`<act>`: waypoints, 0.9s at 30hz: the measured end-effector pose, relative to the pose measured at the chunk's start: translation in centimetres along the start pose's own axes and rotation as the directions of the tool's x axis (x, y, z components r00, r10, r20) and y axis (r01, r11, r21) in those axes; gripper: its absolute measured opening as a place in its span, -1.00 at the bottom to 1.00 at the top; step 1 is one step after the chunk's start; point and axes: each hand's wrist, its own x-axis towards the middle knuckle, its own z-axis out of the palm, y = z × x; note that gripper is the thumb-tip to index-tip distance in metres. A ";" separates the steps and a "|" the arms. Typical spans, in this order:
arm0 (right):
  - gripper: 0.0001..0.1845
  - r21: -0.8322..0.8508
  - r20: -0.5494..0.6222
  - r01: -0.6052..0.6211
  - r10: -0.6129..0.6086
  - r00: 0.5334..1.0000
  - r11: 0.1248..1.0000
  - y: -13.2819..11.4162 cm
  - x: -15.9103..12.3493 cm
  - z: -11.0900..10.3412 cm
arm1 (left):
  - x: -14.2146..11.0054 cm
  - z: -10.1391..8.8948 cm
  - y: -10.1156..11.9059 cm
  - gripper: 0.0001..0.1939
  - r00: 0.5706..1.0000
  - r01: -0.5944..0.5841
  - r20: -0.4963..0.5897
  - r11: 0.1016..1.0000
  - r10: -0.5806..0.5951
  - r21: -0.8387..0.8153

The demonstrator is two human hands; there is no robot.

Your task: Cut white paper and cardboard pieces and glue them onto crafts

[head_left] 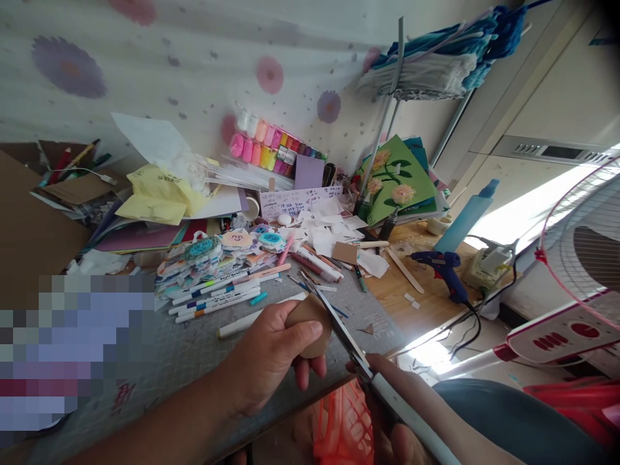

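My left hand (271, 352) is closed round a small brown piece of card (310, 323), held above the near edge of a grey cutting mat (184, 349). My right hand (394, 413) grips white-handled scissors (358, 358). Their blades are parted and meet the right edge of the brown card. Only part of the right hand shows, at the bottom of the view.
Marker pens (217, 297) lie in a row on the mat, beside stickers and paper scraps (329, 232). A blue glue gun (443, 268) rests on the wooden desk at right, near a fan (581, 258). Clay tubs (271, 148) and a green flower card (394, 177) lean against the wall.
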 end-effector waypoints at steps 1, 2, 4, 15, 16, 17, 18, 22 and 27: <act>-0.24 -0.007 0.002 0.012 -0.012 1.000 1.000 0.1 0.1 0.0 | 0.0 -0.1 0.0 -0.82 1.000 0.007 0.012 1.000 -0.007 -0.001; -0.22 -0.014 0.011 0.020 -0.020 1.000 1.000 0.3 0.1 0.0 | 0.1 -0.1 0.0 -0.83 1.000 0.017 0.024 1.000 -0.017 0.000; -0.18 -0.015 0.025 0.009 -0.008 1.000 1.000 0.8 0.1 -0.2 | 0.2 -0.2 0.1 -0.82 0.999 0.037 0.036 0.999 -0.038 0.009; -0.06 -0.032 0.023 -0.090 0.090 0.996 0.995 2.5 -0.7 -1.4 | 0.6 -1.4 0.8 -0.82 0.985 0.151 0.067 0.981 -0.159 0.121; -0.07 -0.042 0.018 -0.091 0.091 0.996 0.995 2.2 -0.7 -1.6 | 0.6 -1.4 0.7 -0.81 0.984 0.161 0.056 0.979 -0.169 0.127; -0.08 -0.051 0.015 -0.090 0.091 0.996 0.995 2.0 -0.8 -1.7 | 0.6 -1.5 0.7 -0.81 0.984 0.167 0.046 0.977 -0.174 0.131; -0.11 -0.058 0.012 -0.089 0.090 0.996 0.994 1.7 -0.8 -1.9 | 0.7 -1.6 0.6 -0.80 0.984 0.170 0.038 0.976 -0.176 0.133; -0.16 -0.072 -0.006 -0.103 0.103 0.995 0.992 0.8 -0.9 -2.1 | 0.8 -1.6 0.3 -0.78 0.986 0.165 0.005 0.979 -0.166 0.121; -0.22 -0.038 0.009 -0.132 0.132 0.991 0.991 0.3 -0.9 -2.0 | 1.0 -1.7 0.2 -0.76 0.984 0.180 -0.035 0.976 -0.177 0.126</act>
